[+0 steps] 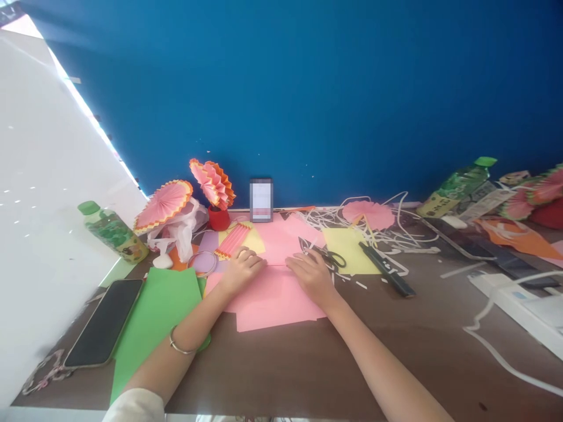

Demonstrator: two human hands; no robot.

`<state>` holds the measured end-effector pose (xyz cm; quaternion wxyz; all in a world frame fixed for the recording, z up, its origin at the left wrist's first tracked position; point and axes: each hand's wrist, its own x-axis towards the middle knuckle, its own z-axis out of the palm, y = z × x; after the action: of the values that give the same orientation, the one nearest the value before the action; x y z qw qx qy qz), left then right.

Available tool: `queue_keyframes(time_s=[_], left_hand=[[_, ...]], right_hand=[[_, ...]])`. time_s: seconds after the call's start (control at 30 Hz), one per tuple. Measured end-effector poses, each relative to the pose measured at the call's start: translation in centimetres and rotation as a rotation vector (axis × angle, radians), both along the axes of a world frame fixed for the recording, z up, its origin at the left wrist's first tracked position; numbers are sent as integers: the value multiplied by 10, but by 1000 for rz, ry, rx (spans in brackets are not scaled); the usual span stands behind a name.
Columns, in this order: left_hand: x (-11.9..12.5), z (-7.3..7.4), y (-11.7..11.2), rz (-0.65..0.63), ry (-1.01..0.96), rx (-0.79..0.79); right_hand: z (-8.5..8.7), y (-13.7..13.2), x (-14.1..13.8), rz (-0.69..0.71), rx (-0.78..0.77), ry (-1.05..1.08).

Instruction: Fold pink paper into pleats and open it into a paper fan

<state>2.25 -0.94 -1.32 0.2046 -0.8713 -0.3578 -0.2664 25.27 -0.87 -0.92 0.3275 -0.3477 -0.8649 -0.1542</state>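
Observation:
A sheet of pink paper (277,293) lies on the table in front of me, with a thin reddish fold line running between my hands. My left hand (244,271) grips the paper at the left end of this line, its fingers bent together. At the right end, my right hand (313,278) holds the same line, fingers close together and pointing inward. Both thumbs are hidden. Beyond my hands lies more pink paper (285,231). A pleated pink-and-orange strip (234,239) rests just past my left hand. Black-handled scissors (332,257) lie beside my right fingers.
Green paper (153,310) and a phone (105,322) lie left. Paper fans (165,205), a pleated flower (213,183) and a bottle (114,231) stand behind. Yellow paper (352,249), a black cutter (387,271), white paper strips (328,218) and a power strip (523,308) lie right.

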Motion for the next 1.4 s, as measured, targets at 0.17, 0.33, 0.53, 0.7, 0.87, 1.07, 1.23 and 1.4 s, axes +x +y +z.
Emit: queue_keyframes(time_s=[0.17, 0.33, 0.53, 0.7, 0.87, 1.07, 1.23, 1.4], left_hand=[[-3, -1, -1, 2, -35, 92], [-1, 0, -5, -19, -20, 171], [-1, -2, -7, -61, -53, 153], [-3, -7, -4, -11, -94, 103], [0, -4, -3, 157, -408, 4], [22, -3, -13, 49, -1152, -543], [38, -4, -15, -283, -1655, -1123], [35, 4, -15, -354, -1801, -1226]], right_hand=[[1, -2, -4, -97, -307, 443], [5, -3, -7, -36, -956, 813], [10, -6, -14, 10, -1322, 1048], [11, -8, -16, 11, -1207, 1101], [4, -10, -18, -25, -897, 1036], [1, -16, -19, -124, -689, 1048], [-1, -23, -25, -64, -673, 978], [-1, -26, -27, -7, -663, 878]])
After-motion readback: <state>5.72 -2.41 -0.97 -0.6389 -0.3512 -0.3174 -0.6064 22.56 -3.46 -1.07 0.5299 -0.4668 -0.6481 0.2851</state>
